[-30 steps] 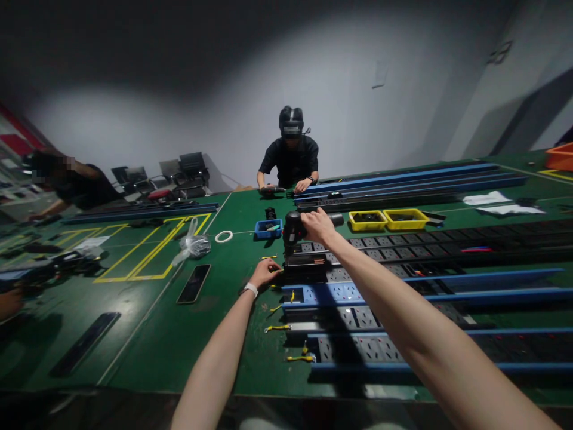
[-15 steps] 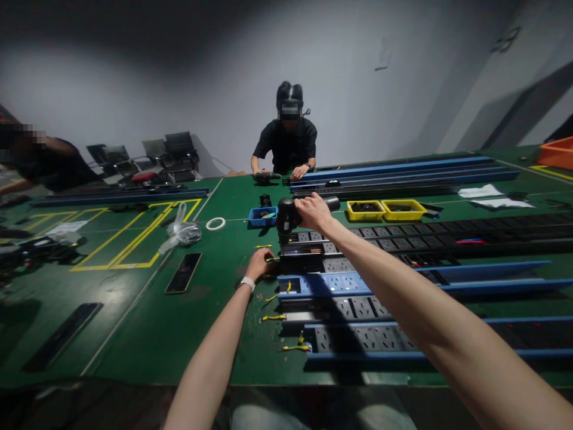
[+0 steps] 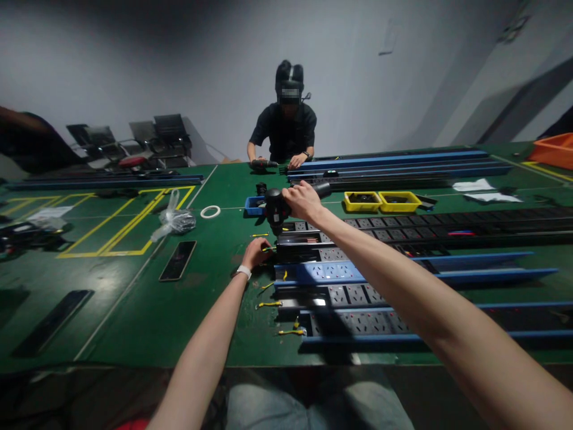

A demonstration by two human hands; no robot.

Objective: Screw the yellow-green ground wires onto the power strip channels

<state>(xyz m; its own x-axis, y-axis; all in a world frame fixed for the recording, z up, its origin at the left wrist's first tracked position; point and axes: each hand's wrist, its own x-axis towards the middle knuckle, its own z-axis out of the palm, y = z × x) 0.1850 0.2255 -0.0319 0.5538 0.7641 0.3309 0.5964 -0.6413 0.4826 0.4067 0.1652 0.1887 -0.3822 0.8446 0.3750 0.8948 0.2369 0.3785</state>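
Observation:
My right hand [image 3: 305, 200] is wrapped round a black cordless drill [image 3: 276, 208], held nose down over the left end of a black socket strip [image 3: 331, 255]. Where the drill's tip meets the strip is too dark to make out. Just below it, my left hand [image 3: 256, 253] has its fingers pinched on a yellow-green wire [image 3: 269, 248] at that strip's end. Nearer to me lie a blue-railed socket strip [image 3: 335, 272] and further strips, with short yellow-green wires [image 3: 270, 304] sticking out of their left ends.
Beyond the drill stand a blue bin [image 3: 254, 206] and two yellow bins [image 3: 399, 202]. A tape roll [image 3: 210, 212], plastic bag [image 3: 181, 221] and phone [image 3: 178, 261] lie to the left. Across the green table [image 3: 224, 239], a co-worker [image 3: 289, 128] holds another drill [image 3: 263, 164].
The drill in my right hand has shifted slightly left over the strip ends. My left hand stays on the wire. The whole view has tilted down a little.

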